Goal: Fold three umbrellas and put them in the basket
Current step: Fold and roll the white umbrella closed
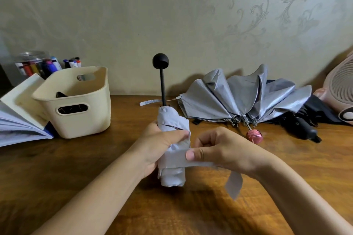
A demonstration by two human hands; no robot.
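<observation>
Head view, nearest first: the left grip is wrapped round the rolled pale umbrella and holds it roughly upright over the wooden tabletop, with the black knob handle pointing up and away. The right grip pinches the strap between thumb and forefinger and draws it across the bundle; the strap's loose end hangs below the wrist. I judge this to be the tie-off on the first of three umbrellas: the canopy is gathered but the strap is not yet fastened. The next move calls for the left to hold the folds tight while the strap goes round and is pressed onto its fastener, which I cannot see. The shaft looks extended and probably wants pushing in before basketing. Left of the hands stands the cream basket, with something dark inside that I cannot identify. To the right lie a half-collapsed silver umbrella and, just beside it, a black umbrella, neither rolled. An open book and a jar of markers sit far left, a pink fan is at the right edge, and a patterned wall is behind.
</observation>
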